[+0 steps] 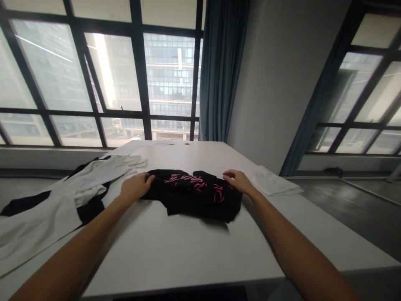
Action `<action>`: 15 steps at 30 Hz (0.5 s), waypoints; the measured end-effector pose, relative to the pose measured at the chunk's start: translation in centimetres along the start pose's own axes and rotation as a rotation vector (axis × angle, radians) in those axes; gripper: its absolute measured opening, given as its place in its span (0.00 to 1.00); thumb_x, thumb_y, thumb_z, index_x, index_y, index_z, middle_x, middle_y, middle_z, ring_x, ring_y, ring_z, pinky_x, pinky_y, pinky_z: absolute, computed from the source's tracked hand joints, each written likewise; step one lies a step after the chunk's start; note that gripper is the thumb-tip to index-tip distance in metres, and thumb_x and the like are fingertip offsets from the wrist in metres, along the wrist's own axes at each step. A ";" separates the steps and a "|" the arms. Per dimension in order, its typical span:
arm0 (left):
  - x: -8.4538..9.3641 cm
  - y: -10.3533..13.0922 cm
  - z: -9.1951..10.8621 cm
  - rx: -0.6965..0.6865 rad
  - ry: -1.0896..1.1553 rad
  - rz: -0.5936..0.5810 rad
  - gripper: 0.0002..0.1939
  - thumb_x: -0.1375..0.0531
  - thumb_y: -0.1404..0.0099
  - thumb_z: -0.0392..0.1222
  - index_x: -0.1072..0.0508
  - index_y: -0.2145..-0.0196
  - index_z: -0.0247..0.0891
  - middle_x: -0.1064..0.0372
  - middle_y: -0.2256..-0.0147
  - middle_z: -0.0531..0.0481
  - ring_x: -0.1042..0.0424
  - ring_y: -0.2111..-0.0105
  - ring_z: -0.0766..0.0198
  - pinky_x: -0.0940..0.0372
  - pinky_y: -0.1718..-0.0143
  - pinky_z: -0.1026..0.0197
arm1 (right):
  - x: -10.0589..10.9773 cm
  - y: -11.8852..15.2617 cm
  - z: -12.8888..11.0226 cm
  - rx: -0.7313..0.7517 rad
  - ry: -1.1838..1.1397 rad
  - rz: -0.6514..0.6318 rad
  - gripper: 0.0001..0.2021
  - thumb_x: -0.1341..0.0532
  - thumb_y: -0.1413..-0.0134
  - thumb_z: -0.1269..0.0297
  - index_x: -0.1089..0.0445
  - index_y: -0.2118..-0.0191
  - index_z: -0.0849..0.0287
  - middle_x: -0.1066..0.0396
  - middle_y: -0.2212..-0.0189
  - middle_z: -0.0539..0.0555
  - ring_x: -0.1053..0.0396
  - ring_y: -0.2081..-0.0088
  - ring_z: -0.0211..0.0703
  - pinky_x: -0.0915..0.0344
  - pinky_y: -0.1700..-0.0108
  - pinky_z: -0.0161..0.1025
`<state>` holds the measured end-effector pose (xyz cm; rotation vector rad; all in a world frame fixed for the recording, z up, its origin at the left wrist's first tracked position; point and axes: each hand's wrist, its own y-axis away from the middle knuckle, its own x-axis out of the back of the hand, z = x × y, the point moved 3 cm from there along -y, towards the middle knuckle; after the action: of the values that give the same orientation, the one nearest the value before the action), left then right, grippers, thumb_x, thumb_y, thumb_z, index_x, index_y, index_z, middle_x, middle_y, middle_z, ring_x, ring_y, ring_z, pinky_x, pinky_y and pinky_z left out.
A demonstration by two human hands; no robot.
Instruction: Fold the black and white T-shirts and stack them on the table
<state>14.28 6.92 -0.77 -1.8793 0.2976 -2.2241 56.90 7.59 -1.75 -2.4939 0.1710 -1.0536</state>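
Note:
A black shirt (194,194) with pink lettering lies bunched and partly folded on the white table (184,251) in front of me. Its lower right edge stands slightly off the tabletop and casts a shadow. My left hand (138,186) pinches the shirt's left end between thumb and fingers. At the upper right edge of the shirt is my right hand (237,180), its thumb and fingers curled over the cloth. Part of that grip is hidden behind the fabric.
White garments (62,213) and black ones (92,211) lie loosely piled along the table's left side. A flat white folded cloth (274,180) rests at the right edge. Beyond the far end are windows (171,75), a blue curtain (221,75) and a pillar (266,83).

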 end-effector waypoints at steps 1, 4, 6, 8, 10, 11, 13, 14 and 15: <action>-0.7 0.8 1.5 -0.050 -0.011 -0.109 0.33 0.54 0.34 0.63 0.30 0.44 0.39 0.27 0.51 0.36 0.28 0.51 0.40 0.36 0.52 0.44 | -0.5 0.0 0.3 0.025 0.077 -0.023 0.18 0.36 0.52 0.53 0.25 0.58 0.59 0.23 0.58 0.60 0.26 0.57 0.51 0.33 0.51 0.46; -3.0 3.0 4.8 -0.164 -0.050 -0.320 0.44 0.48 0.41 0.70 0.43 0.34 0.41 0.39 0.39 0.31 0.37 0.44 0.31 0.43 0.47 0.35 | -2.1 0.3 0.7 0.133 0.134 -0.200 0.26 0.34 0.55 0.59 0.28 0.47 0.57 0.29 0.46 0.60 0.31 0.47 0.55 0.37 0.44 0.49; -4.3 3.6 5.5 -0.228 -0.038 -0.397 0.46 0.46 0.43 0.70 0.47 0.32 0.45 0.51 0.34 0.32 0.47 0.38 0.26 0.50 0.44 0.29 | -3.0 0.6 0.3 0.195 0.122 -0.306 0.29 0.35 0.56 0.62 0.30 0.44 0.55 0.31 0.44 0.59 0.34 0.44 0.54 0.39 0.41 0.49; -5.3 3.5 5.3 -0.336 0.010 -0.454 0.42 0.45 0.41 0.68 0.44 0.34 0.48 0.56 0.32 0.35 0.56 0.35 0.27 0.57 0.42 0.26 | -3.7 0.6 -0.1 0.203 0.126 -0.367 0.27 0.36 0.56 0.65 0.29 0.45 0.55 0.29 0.46 0.58 0.32 0.45 0.53 0.39 0.41 0.48; -5.7 3.0 4.8 -0.485 0.093 -0.477 0.36 0.44 0.38 0.63 0.39 0.36 0.47 0.55 0.32 0.37 0.58 0.34 0.31 0.59 0.40 0.27 | -4.0 0.4 -0.2 0.141 0.173 -0.366 0.24 0.36 0.57 0.68 0.26 0.50 0.54 0.26 0.50 0.55 0.29 0.49 0.51 0.37 0.44 0.45; -5.7 2.7 4.5 -0.554 0.135 -0.471 0.33 0.44 0.37 0.59 0.37 0.38 0.46 0.53 0.32 0.38 0.56 0.34 0.34 0.59 0.39 0.30 | -3.8 0.3 -0.1 0.092 0.208 -0.342 0.21 0.35 0.58 0.68 0.25 0.53 0.54 0.24 0.53 0.54 0.28 0.51 0.49 0.35 0.47 0.43; -5.6 2.0 4.0 -0.648 0.202 -0.438 0.25 0.44 0.35 0.52 0.32 0.42 0.43 0.48 0.34 0.40 0.50 0.35 0.40 0.56 0.36 0.38 | -2.9 0.0 0.2 -0.027 0.288 -0.248 0.19 0.35 0.59 0.69 0.25 0.56 0.54 0.23 0.57 0.53 0.27 0.55 0.49 0.34 0.51 0.41; -5.5 1.6 3.8 -0.672 0.222 -0.416 0.22 0.44 0.35 0.49 0.29 0.45 0.41 0.44 0.36 0.40 0.46 0.36 0.44 0.53 0.36 0.42 | -2.0 -0.1 0.5 -0.084 0.325 -0.185 0.19 0.36 0.58 0.69 0.26 0.55 0.56 0.24 0.57 0.56 0.28 0.55 0.51 0.34 0.52 0.43; -5.3 1.3 3.7 -0.681 0.234 -0.391 0.19 0.45 0.35 0.45 0.28 0.48 0.40 0.40 0.38 0.41 0.42 0.38 0.47 0.49 0.37 0.47 | -1.0 -0.1 0.7 -0.142 0.361 -0.104 0.20 0.38 0.56 0.69 0.27 0.53 0.58 0.25 0.56 0.59 0.29 0.54 0.53 0.34 0.52 0.45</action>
<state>18.79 7.15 -5.54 -2.1190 0.8934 -2.8784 56.74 8.18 -2.81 -2.4339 0.2305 -1.5816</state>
